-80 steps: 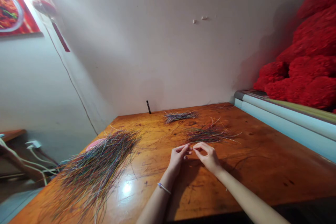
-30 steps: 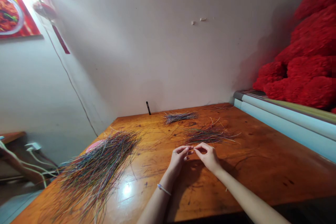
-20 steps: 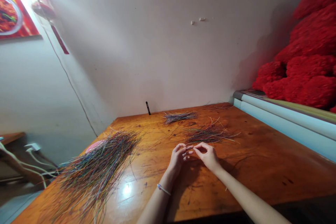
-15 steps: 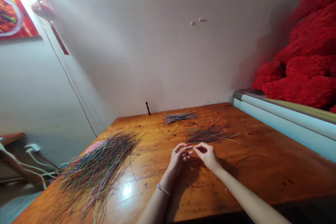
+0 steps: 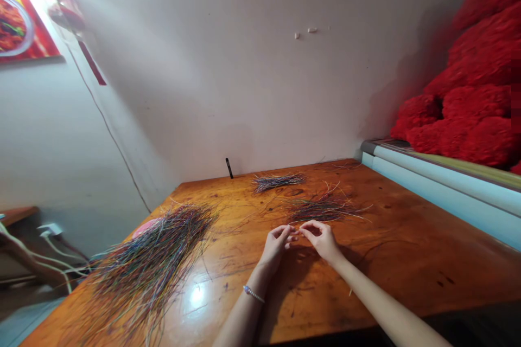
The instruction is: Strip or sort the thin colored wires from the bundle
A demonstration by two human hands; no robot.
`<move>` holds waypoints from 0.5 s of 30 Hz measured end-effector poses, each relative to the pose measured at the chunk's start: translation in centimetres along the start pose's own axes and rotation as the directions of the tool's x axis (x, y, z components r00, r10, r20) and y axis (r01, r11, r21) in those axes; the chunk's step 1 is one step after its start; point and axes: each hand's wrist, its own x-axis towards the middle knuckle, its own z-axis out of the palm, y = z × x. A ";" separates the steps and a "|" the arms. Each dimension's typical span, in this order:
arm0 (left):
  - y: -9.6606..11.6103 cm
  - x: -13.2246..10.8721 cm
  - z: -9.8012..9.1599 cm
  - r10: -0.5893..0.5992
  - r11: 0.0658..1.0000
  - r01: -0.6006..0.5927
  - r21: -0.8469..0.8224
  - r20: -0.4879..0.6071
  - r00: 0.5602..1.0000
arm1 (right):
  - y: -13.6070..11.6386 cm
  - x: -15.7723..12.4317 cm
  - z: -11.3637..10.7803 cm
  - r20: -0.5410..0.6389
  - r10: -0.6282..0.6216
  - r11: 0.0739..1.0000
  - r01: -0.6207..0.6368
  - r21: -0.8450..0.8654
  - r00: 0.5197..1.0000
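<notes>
**Grip:** the left hand (image 5: 278, 244) and right hand (image 5: 321, 239) curl toward each other, thumbs and fingertips pressed as if pinching, almost meeting; any strand between them is too fine to tell.

**Near:** a beaded bracelet (image 5: 253, 294) circles the left wrist. A large loose pile of coloured wires (image 5: 150, 265) spills over the table's (image 5: 391, 271) front-left edge.

**Risk:** slick, hair-thin wires could slip from the fingertips; stray ends could snag and tangle the piles.

**Materials:** glossy, scratched varnished wood; springy, straight plastic-coated strands.

**Far:** a messy bunch of wires (image 5: 321, 209) lies ahead of the hands, and a neater bundle of wires (image 5: 279, 182) lies near the back edge.
</notes>
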 end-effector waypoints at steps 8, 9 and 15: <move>-0.1 0.0 -0.3 0.005 0.999 -0.010 0.053 0.086 0.996 | 0.3 0.1 0.0 0.027 0.023 0.999 -0.024 0.032 0.999; -0.2 -0.1 -0.4 0.017 0.999 -0.022 0.046 0.097 0.995 | 0.4 0.1 0.0 0.030 0.032 0.998 -0.033 0.049 0.999; -0.3 -0.1 -0.5 0.029 0.998 -0.035 0.058 0.115 0.993 | 0.5 0.1 -0.1 0.049 0.070 0.994 -0.073 0.076 0.996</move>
